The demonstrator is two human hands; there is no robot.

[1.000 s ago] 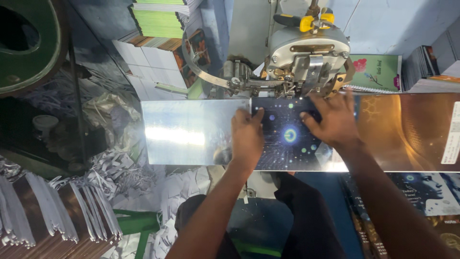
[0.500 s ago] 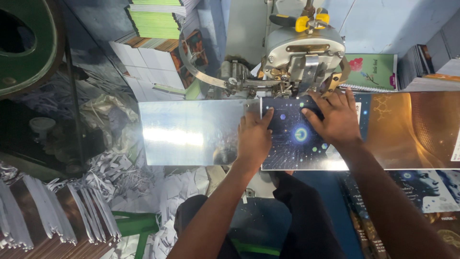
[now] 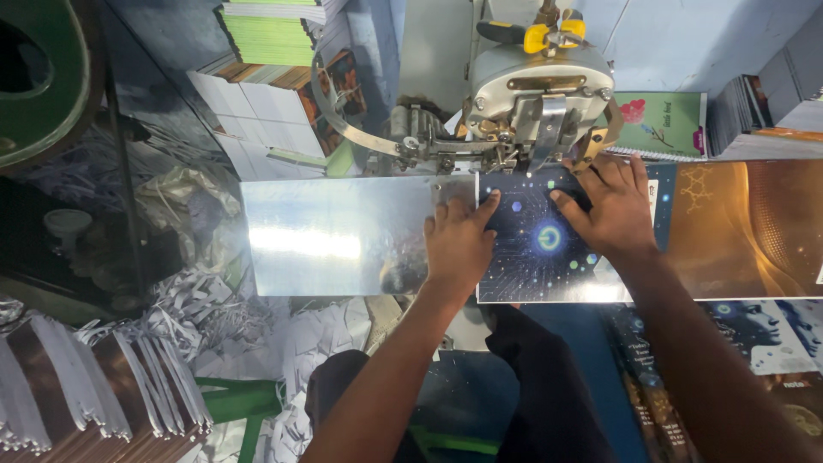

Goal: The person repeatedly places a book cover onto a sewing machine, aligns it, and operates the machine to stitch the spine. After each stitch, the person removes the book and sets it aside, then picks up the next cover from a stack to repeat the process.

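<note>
Both hands are flat on the job here. The left hand (image 3: 459, 249) lies open, palm down, straddling the left edge of a dark printed cover sheet (image 3: 536, 257) with a glowing ring on it, fingertips on the print and the heel of the hand on the shiny metal surface (image 3: 334, 236). The right hand (image 3: 613, 210) is spread open too, pressing the sheet's upper part right beneath the grey machine head (image 3: 536, 86). Neither hand grips anything; both simply press down.

The sheet lies flat on the surface, its top edge tucked up under the machine head, with a golden-brown printed sheet (image 3: 746, 227) alongside on the right. White paper trimmings (image 3: 223, 313) litter the floor below.

To do this well, I'd say keep the sheet square against the machine, pressure even from both palms so nothing skews, and keep those right fingertips clear of the head's working parts — they sit very close.
</note>
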